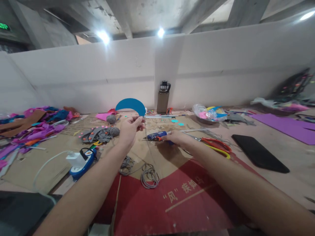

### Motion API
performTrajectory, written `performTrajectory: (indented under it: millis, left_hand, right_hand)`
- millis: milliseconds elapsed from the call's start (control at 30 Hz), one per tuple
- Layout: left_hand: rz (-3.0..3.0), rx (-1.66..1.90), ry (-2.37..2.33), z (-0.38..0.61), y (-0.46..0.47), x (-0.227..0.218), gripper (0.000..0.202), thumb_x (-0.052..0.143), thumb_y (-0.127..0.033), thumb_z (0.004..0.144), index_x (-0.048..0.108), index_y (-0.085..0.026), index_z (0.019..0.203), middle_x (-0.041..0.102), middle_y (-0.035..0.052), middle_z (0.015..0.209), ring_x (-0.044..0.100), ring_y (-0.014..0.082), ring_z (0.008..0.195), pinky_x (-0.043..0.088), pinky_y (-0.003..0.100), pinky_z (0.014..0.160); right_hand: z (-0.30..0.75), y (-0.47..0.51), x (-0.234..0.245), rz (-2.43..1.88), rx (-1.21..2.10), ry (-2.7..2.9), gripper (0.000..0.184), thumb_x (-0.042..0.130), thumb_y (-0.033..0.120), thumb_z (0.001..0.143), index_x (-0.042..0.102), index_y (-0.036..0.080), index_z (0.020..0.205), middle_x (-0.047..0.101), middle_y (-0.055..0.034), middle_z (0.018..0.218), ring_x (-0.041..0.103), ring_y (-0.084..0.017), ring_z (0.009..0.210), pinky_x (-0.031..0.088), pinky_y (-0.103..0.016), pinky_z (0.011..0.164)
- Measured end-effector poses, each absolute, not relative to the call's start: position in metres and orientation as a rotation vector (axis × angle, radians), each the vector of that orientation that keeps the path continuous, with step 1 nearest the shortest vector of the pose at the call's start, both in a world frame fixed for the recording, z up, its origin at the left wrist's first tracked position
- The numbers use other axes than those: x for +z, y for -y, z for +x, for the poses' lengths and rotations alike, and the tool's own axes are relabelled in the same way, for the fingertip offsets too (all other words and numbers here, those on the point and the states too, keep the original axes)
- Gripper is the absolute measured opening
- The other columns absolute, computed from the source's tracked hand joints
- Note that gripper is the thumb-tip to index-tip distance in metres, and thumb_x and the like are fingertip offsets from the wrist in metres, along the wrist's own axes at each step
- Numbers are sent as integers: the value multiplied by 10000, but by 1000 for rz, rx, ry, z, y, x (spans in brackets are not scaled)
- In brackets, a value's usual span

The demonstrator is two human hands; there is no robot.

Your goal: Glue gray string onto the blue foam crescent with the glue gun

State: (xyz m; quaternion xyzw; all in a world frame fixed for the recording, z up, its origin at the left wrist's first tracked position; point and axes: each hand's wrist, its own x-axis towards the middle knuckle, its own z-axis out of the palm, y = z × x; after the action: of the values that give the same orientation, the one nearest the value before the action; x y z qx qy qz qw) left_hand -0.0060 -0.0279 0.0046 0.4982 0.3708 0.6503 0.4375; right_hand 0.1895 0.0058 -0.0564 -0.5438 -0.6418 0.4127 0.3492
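Note:
My left hand point(133, 127) is closed, pinching one end of a blue crescent-shaped piece point(131, 103), felt or foam, held up above the cardboard. A thin grey cord point(147, 141) hangs from near those fingers down to loose coils point(149, 176) on the board. To the right, my right hand point(176, 138) is wrapped round a blue hot glue gun point(157, 135) with an orange trigger; its nozzle points left, below the crescent. The palm covers the gun's handle. Red-handled scissors point(216, 144) lie just beyond the right wrist.
A blue power strip point(83, 164) with a white charger sits at left, near a heap of felt scraps point(36, 131). Grey pieces with pink dots point(98, 134) lie closer in. A bottle point(163, 100) stands by the wall. Farther right are a bowl point(208, 120) and a black phone point(259, 153).

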Motion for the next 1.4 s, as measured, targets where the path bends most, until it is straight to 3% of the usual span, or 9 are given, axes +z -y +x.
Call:
performTrajectory:
  millis: [133,300,467,667,1000,1233,1400]
  left_hand:
    - [1275,1574,-916,-1,27,11,229,721,-326,681,623,-126,736,648,39,721,538,62,515,383,203,484]
    - [1179,1563,-982,-2,30,-5,244,742,-325,656,618,-124,716,635,27,701,541,66,515,389,203,483]
    - [1145,1540,-1063,-13,29,-18,261,753,-343,650,632,-120,711,632,29,689,534,63,506,394,195,479]
    - [1115,1519,-1103,-14,30,-20,275,763,-356,630,634,-123,699,638,33,687,540,67,509,392,195,481]
    - [1153,1492,-1156,-12,33,-23,274,735,-363,636,630,-118,701,642,40,706,550,74,517,396,209,494]
    - [1211,1489,-1168,-12,33,-24,240,703,-344,675,622,-120,698,633,37,704,558,75,517,408,207,490]
    - [1217,1492,-1184,-11,33,-25,237,699,-336,686,631,-116,743,650,46,729,576,82,532,420,211,500]
  right_hand:
    - [190,-2,-48,-1350,1405,1348,156,660,295,668,561,181,703,458,55,518,395,-82,436,344,-207,390]
    - [190,5,-41,-1098,1183,1237,234,617,245,692,544,207,910,567,13,755,529,-103,595,473,-240,528]
    - [188,25,-26,-977,1073,1343,251,549,230,734,506,201,980,593,-14,779,537,-114,595,422,-225,466]
    - [185,46,-18,-942,987,1548,183,527,288,815,572,175,953,518,25,609,456,-100,503,393,-245,479]
    - [181,52,-31,-1024,849,1743,241,489,379,862,536,171,976,554,-8,747,468,-115,566,412,-265,545]
    - [181,54,-27,-1104,617,1832,218,506,387,849,553,175,872,526,3,611,491,-152,590,386,-283,583]
    - [180,54,-28,-1084,576,1836,226,493,391,851,547,174,879,547,-9,640,505,-159,598,379,-283,577]
